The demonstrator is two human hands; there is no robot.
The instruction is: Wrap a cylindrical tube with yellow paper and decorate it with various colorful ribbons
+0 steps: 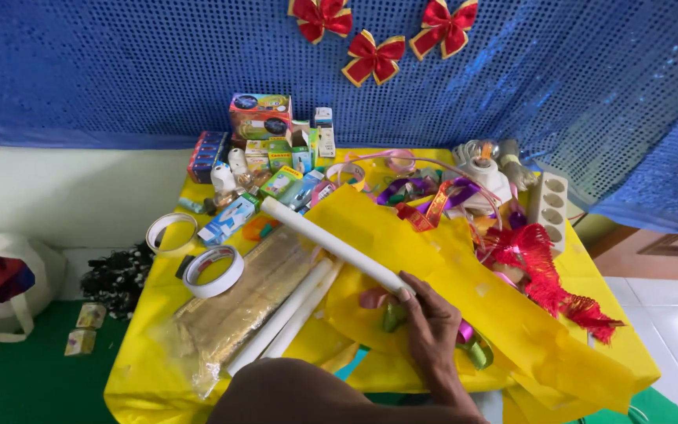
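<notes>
The right hand (431,323) is closed around the near end of a white paper roll (331,245), with the thumb on top of it. The left hand is not visible; only a dark forearm crosses the bottom of the view, so I cannot tell its state. The roll is long, thin and plain white, and it goes away from the hand, up and to the left, over a crumpled yellow sheet (464,290). The counter (139,369) is very crowded, and its front edge is just below the hand. To the left of the hand lie two more white rolls (288,314) and a flat golden packet (237,302), with a tape ring (213,272) beyond them. To the right, a red fringe (547,279) lies near the counter edge. Beyond the hand are small boxes (276,149) and ribbons (425,192).
</notes>
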